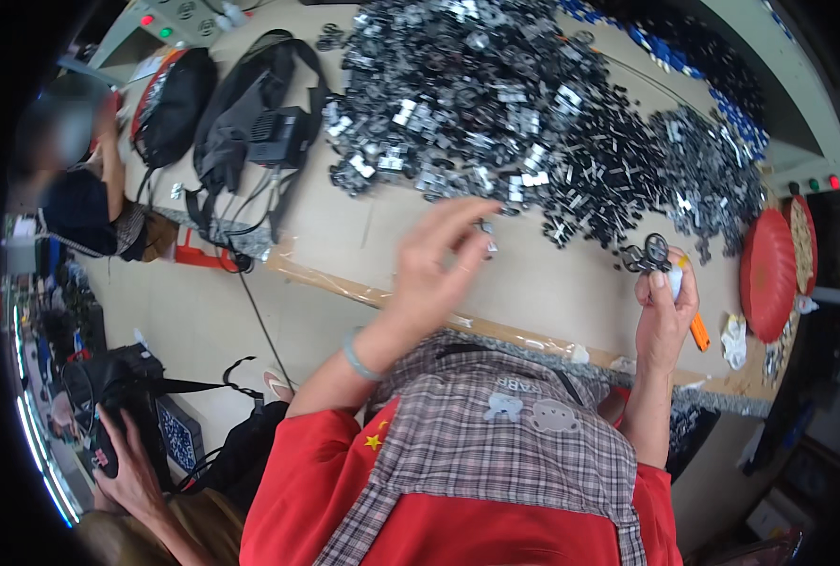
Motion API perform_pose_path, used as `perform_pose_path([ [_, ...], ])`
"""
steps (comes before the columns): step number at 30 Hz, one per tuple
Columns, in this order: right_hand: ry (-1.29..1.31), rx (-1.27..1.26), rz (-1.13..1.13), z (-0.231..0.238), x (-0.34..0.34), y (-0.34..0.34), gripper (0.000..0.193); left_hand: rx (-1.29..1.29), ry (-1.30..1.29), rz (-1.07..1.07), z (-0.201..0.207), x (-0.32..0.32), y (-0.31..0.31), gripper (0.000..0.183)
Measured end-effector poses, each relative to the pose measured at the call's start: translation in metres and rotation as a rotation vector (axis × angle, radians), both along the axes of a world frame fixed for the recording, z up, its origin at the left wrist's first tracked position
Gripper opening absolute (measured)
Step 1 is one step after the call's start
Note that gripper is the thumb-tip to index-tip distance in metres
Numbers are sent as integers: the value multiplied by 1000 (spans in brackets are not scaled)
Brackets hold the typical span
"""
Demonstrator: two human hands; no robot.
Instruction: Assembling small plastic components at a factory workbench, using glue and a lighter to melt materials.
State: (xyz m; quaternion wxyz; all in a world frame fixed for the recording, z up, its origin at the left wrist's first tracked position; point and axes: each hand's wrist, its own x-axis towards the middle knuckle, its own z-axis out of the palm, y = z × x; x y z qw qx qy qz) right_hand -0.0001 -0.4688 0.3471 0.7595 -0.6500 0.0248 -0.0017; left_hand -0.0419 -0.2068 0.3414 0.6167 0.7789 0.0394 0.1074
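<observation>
My left hand [429,269] is over the table's near part, a little blurred, its thumb and fingers bent toward each other. A small silvery part [489,238] shows at its fingertips. To the right, my right hand [667,307] is closed around a small black part with round, wheel-like rings [648,253]. A white piece [675,280] shows between its fingers, its kind partly hidden. Beyond both hands lies a large heap of black and silvery small parts [439,104]. Thin black pieces [609,179] and grey pieces [708,179] form heaps at its right.
An orange-handled tool [700,332] and crumpled white tissue [734,341] lie beside my right hand. Red oval trays [767,274] stand at the right edge. Black bags [260,94] with a cable occupy the table's left. One person [85,198] is at far left; another's hand [132,472] is lower left.
</observation>
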Motion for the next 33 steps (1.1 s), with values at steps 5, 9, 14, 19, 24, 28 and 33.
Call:
perform_pose_path([
  [5,158,-403,147,-9,-9,-24,20,253,-25,30,-4,2,28,22],
  [9,185,-467,232,-10,-15,-15,17,478,-205,-71,-7,2,26,29],
  [14,261,-616,427,-5,-14,-13,17,753,-245,-289,2,2,16,30],
  [19,-106,-762,374,-5,-14,-6,23,730,-232,-266,-16,-2,19,28],
  [24,-123,-718,306,1,-16,-3,23,550,-217,-229,-18,-6,18,22],
  [28,-151,-584,385,-2,-15,19,24,-267,60,-135,-24,-7,11,18],
  [33,-286,-660,545,9,-26,26,29,-937,223,-160,-24,-5,3,15],
])
